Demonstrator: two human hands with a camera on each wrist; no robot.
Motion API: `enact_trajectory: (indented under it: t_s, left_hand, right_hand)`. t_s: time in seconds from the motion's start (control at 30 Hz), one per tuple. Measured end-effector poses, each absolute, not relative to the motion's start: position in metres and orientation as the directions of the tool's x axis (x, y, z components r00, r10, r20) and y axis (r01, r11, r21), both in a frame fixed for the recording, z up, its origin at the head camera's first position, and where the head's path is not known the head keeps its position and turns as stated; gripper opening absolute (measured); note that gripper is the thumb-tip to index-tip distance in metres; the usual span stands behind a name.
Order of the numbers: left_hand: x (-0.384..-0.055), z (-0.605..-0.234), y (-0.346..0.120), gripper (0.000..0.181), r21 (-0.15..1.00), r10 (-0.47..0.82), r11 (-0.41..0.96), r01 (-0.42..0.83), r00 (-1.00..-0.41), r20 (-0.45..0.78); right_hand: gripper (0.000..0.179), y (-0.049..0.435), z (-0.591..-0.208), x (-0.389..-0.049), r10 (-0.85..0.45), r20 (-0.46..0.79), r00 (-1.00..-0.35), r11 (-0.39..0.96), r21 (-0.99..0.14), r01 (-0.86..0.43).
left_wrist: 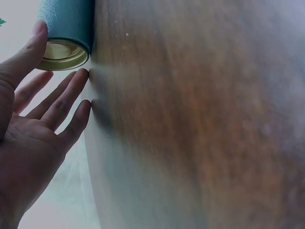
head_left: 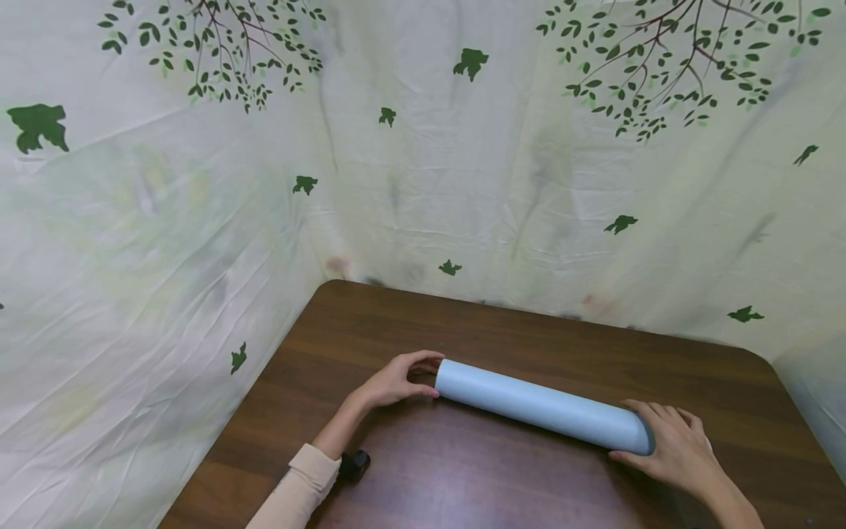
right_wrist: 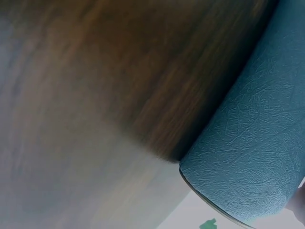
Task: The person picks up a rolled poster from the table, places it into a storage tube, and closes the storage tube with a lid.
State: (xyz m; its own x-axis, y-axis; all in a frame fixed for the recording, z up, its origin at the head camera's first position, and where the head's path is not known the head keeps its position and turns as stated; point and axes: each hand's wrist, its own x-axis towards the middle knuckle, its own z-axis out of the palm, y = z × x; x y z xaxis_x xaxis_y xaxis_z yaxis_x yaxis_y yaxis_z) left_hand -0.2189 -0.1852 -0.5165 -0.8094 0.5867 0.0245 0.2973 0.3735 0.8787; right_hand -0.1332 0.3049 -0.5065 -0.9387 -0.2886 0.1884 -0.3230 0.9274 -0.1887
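A long light-blue tube (head_left: 542, 404) lies slantwise on the brown wooden table (head_left: 396, 316). Its surface looks textured in the right wrist view, where the tube (right_wrist: 248, 133) fills the right side. In the left wrist view the tube (left_wrist: 69, 19) shows a gold-coloured metal end. My left hand (head_left: 396, 378) is at the tube's left end, thumb tip against its side; the other fingers spread loosely by the end. My right hand (head_left: 677, 448) holds the right end, thumb on the near side and fingers over the far side. Its palm side is hidden.
A pale cloth backdrop (head_left: 423, 184) printed with leaves and branches hangs around the back and left of the table. A small black device (head_left: 355, 466) is at the left wrist, beside the beige sleeve (head_left: 307, 477).
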Motion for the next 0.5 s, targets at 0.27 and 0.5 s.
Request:
enact_trajectory:
  t_s: [0.27,0.5]
  left_hand:
    - [-0.217,-0.517,-0.187,0.072,0.889,0.579,0.368,0.273,-0.815,0.010]
    - [-0.210,-0.515,-0.208,0.071,0.846,0.531,0.459,0.271,-0.847,-0.017]
  right_hand:
    - [0.088,0.309,-0.509,-0.131,-0.267,0.202,-0.942,0.927,-0.214,-0.308]
    - [0.077,0.327,-0.503,-0.124,-0.186,0.166,-0.968,0.926,-0.300,-0.229]
